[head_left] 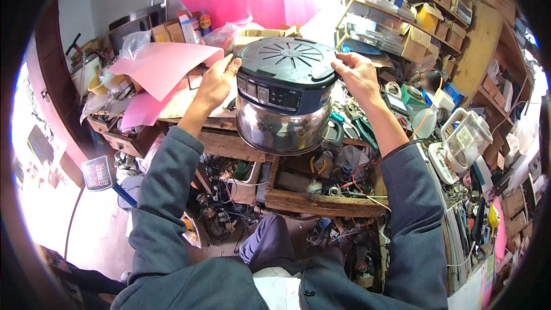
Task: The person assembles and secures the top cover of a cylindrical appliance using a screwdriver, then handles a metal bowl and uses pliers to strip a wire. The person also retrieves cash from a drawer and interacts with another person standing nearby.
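Observation:
A round countertop appliance (284, 123) is in front of me, its vented black base (290, 54) facing up. Below the base runs a dark blue band with a button panel (270, 95), and under that a shiny steel body. My left hand (217, 80) grips the left side of the base rim, thumb and fingers closed on it. On the opposite side my right hand (359, 74) pinches the rim the same way. The steel end overlaps the bench's front edge in view; whether it rests there I cannot tell.
Cluttered wooden workbench (229, 138) with an open drawer (327, 202) of wires and tools below. Pink sheets (172, 69) cover its left part. Pliers and cables lie to the right, near a clear plastic container (468, 138). Shelves of boxes (413, 11) stand behind.

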Tool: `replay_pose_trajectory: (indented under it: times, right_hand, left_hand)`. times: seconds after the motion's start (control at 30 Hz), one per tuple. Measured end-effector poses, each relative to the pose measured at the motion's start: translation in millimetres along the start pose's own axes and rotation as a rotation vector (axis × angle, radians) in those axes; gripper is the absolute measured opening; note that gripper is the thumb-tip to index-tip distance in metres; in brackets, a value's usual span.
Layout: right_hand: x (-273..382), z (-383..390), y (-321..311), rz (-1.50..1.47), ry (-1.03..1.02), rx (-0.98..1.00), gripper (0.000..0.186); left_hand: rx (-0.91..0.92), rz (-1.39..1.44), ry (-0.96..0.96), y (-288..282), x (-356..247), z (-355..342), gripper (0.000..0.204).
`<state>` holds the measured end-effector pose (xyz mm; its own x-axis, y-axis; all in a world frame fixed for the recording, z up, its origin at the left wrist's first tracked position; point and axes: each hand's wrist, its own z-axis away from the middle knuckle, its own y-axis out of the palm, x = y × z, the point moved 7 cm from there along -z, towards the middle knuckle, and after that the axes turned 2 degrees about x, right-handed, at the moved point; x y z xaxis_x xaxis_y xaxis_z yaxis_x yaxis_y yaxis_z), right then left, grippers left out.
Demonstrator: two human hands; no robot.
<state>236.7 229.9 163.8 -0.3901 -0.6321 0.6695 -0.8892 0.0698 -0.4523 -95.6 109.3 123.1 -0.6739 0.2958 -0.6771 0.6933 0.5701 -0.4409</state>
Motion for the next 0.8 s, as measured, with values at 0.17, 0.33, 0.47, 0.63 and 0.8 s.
replay_pose_trajectory:
  times: [0.17,0.33,0.47,0.63,0.8]
  right_hand:
    - [9,3,0,0.020,-0.009,-0.005,0.046]
    - [14,6,-5,0.105,0.015,-0.009,0.046]
    - [19,6,-1,0.181,-0.022,-0.002,0.046]
    - [17,12,3,0.231,-0.038,-0.028,0.043]
    - [15,14,0,0.267,-0.030,-0.014,0.043]
  left_hand:
    - [0.006,-0.014,0.021,2,17,0,0.076]
    - [0.056,0.051,-0.039,6,2,1,0.074]
    - [-0.008,-0.022,-0.011,0,7,-1,0.071]
    - [-0.033,-0.002,0.038,2,10,0,0.072]
    - [0.007,0.071,-0.010,8,11,2,0.074]
